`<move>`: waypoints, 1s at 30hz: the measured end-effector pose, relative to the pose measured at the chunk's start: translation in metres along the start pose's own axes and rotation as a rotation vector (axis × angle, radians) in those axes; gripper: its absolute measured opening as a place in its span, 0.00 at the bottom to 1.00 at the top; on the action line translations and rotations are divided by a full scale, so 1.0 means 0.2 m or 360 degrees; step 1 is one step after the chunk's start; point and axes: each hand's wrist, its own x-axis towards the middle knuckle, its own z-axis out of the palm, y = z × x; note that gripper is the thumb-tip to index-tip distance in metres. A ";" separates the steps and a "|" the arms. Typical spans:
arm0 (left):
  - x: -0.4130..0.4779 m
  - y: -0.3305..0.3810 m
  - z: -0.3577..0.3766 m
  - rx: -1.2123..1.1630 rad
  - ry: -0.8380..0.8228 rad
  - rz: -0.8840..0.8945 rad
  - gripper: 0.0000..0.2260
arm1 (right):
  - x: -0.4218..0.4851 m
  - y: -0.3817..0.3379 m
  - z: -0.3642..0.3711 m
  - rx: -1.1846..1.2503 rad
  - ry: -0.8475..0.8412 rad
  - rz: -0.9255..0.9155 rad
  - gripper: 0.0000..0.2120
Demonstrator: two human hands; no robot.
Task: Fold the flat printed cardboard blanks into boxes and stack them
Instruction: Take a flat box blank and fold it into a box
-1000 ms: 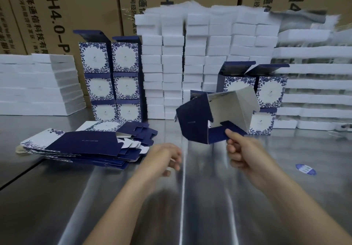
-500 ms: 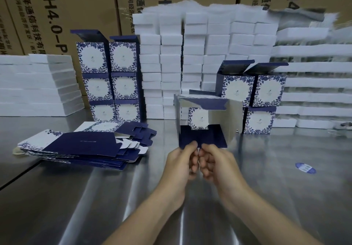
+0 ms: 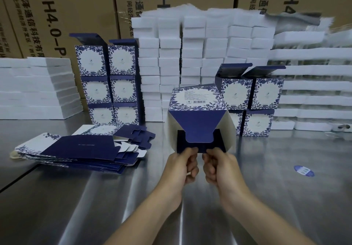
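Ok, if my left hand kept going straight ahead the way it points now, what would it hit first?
The half-folded box that the left hand already pinches at its near dark blue flap. Past that, probably the white foam blocks, though depth is unclear.

Both bare forearms reached forward from the near edge and converged toward the middle. The left hand [image 3: 182, 165] and the right hand [image 3: 219, 166] sat side by side, just apart, knuckles facing each other. Each hand's fingers were curled, thumb and fingertips pinching the near bottom edge of a half-folded box [image 3: 198, 115] held above them.
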 end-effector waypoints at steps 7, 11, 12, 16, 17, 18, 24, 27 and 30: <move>0.01 -0.01 0.01 -0.0013 0.0097 0.0081 0.22 | 0.01 0.00 0.01 0.0059 0.0048 0.0136 0.19; 0.00 -0.02 0.01 0.0007 0.0155 0.0018 0.20 | 0.04 0.01 0.00 0.0023 0.0075 0.0124 0.19; 0.01 -0.02 0.01 0.0020 0.0179 0.0030 0.19 | 0.04 0.01 0.00 0.0002 0.0066 0.0133 0.19; 0.02 -0.01 0.00 0.0073 0.0251 0.0033 0.16 | 0.06 0.02 -0.01 0.0002 0.0113 0.0115 0.17; 0.02 -0.01 0.00 0.0055 0.0267 0.0018 0.17 | 0.07 0.02 -0.02 0.0003 0.0138 0.0083 0.17; 0.02 -0.01 0.00 0.0027 0.0286 0.0009 0.17 | 0.07 0.02 -0.02 -0.0007 0.0149 0.0060 0.17; 0.06 -0.02 -0.03 -0.0004 0.0476 0.0110 0.14 | 0.09 0.04 -0.04 -0.0230 0.0081 -0.0057 0.12; 0.08 -0.03 -0.05 0.0045 0.0599 0.0263 0.13 | 0.09 0.04 -0.08 -0.0607 0.0331 -0.0471 0.16; 0.08 -0.03 -0.07 0.0304 0.0680 0.0450 0.13 | 0.08 0.02 -0.11 -0.0775 0.0374 -0.0790 0.21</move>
